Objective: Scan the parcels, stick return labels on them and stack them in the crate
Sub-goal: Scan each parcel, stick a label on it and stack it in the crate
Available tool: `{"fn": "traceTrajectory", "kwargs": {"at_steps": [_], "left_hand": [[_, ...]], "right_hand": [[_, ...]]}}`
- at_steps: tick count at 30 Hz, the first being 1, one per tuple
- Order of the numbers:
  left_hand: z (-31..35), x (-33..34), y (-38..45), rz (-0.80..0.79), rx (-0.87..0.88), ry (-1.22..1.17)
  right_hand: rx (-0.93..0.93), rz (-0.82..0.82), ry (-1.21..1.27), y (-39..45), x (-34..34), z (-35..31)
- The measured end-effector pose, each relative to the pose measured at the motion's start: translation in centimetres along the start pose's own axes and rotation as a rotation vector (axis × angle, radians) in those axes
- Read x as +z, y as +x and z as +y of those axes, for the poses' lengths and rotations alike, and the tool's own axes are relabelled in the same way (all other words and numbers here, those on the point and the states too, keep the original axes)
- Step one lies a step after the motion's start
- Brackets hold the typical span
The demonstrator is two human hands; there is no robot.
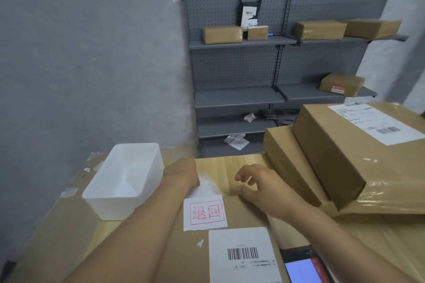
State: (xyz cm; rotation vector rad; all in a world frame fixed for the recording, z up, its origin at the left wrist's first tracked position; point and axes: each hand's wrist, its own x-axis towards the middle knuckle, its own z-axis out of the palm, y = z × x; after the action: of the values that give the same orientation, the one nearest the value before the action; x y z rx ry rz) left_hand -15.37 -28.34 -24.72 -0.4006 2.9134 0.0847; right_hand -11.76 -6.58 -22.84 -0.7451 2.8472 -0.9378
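The parcel [230,225] lies flat on the surface [69,225] directly under the person, long axis running away from them, its return label [205,213] already stuck just below the left hand [184,174] (fingers hidden, grip unclear), while the right hand [259,186], fingers loosely curled and empty, rests nearer its far edge.
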Motion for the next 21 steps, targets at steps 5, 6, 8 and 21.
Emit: {"fn": "traceTrajectory", "kwargs": {"at_steps": [5,6,8,21], "left_hand": [[-0.4,-0.1,0.7,0.013,0.003,0.037],[-0.6,-0.5,0.6,0.008,0.003,-0.007],[-1.2,-1.8,0.2,0.005,0.003,-0.142],[-16.3,-13.6,-6.0,0.300,-0.177,-0.414]], "right_hand": [[-0.005,0.007,0.068,0.4,-0.3,0.4],[-0.001,0.015,0.084,0.6,-0.4,0.4],[0.007,0.029,0.116,0.9,-0.5,0.2],[0.075,0.079,0.224,1.1,0.1,-1.9]]}}
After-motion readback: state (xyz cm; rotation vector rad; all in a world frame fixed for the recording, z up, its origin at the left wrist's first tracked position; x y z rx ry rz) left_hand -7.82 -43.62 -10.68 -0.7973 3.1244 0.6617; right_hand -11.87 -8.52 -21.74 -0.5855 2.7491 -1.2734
